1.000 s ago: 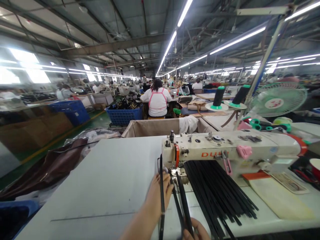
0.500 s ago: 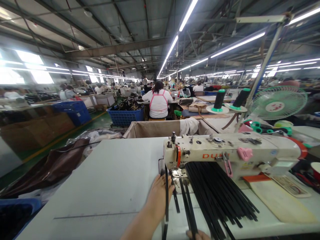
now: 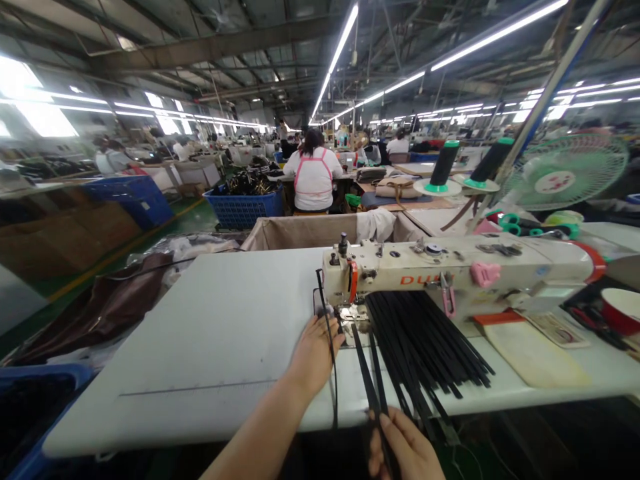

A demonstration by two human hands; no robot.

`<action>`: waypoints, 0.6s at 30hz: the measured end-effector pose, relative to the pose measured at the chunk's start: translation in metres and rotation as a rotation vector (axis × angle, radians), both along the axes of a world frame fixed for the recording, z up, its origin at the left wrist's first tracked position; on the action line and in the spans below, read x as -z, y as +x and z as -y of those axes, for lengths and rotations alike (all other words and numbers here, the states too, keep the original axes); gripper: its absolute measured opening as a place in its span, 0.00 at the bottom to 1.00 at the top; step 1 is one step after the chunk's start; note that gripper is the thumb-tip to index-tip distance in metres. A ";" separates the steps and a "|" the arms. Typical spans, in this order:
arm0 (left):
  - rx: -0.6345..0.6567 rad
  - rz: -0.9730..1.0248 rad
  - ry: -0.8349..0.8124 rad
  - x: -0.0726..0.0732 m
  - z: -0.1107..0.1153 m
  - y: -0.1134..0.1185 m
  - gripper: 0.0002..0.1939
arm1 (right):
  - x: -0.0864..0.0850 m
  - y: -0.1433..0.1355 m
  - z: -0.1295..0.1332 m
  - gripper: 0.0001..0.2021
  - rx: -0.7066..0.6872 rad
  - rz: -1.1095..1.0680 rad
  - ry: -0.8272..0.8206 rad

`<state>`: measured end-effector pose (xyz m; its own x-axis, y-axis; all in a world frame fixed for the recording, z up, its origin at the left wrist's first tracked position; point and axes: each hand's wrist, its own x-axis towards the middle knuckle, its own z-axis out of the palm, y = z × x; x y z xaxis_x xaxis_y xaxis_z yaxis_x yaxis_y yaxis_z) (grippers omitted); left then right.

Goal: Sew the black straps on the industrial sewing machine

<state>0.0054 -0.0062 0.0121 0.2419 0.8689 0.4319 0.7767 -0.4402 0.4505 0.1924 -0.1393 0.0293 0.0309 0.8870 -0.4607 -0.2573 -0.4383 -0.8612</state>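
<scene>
My left hand [image 3: 318, 347] lies beside the needle area of the white sewing machine [image 3: 465, 277], its fingers close together by the presser foot. A thin black strip [image 3: 335, 373] runs over the back of this hand and hangs toward the table edge. What its fingertips press or grip is hidden. At the table's front edge my right hand [image 3: 400, 443] pinches black straps [image 3: 369, 373] that stretch up to the needle plate. A fanned bundle of black straps [image 3: 420, 347] lies under the machine arm, right of both hands.
The white table [image 3: 225, 333] extends left. Behind it stand a cloth-lined bin [image 3: 300, 232] and a seated person [image 3: 313, 173]. Thread cones [image 3: 444, 167] and a green fan [image 3: 560, 173] are at right. A yellowish pad [image 3: 535, 353] lies right of the straps.
The view has tilted down, showing the table's front edge. My right hand has come further into view with the straps. The strip over my left hand now sticks up beside the machine head.
</scene>
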 end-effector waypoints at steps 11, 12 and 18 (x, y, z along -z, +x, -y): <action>0.003 0.026 -0.003 0.000 0.001 -0.003 0.13 | -0.013 -0.003 0.003 0.28 0.020 0.027 -0.007; 0.004 0.024 -0.005 0.000 0.001 -0.003 0.13 | -0.016 -0.003 0.003 0.28 0.018 0.026 -0.009; 0.002 0.007 -0.006 0.002 0.001 -0.003 0.15 | -0.016 -0.002 0.002 0.28 0.009 0.025 -0.026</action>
<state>0.0021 -0.0067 0.0098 0.2412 0.8710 0.4280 0.7727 -0.4392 0.4583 0.1902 -0.1416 0.0449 0.0507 0.8745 -0.4824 -0.2395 -0.4583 -0.8559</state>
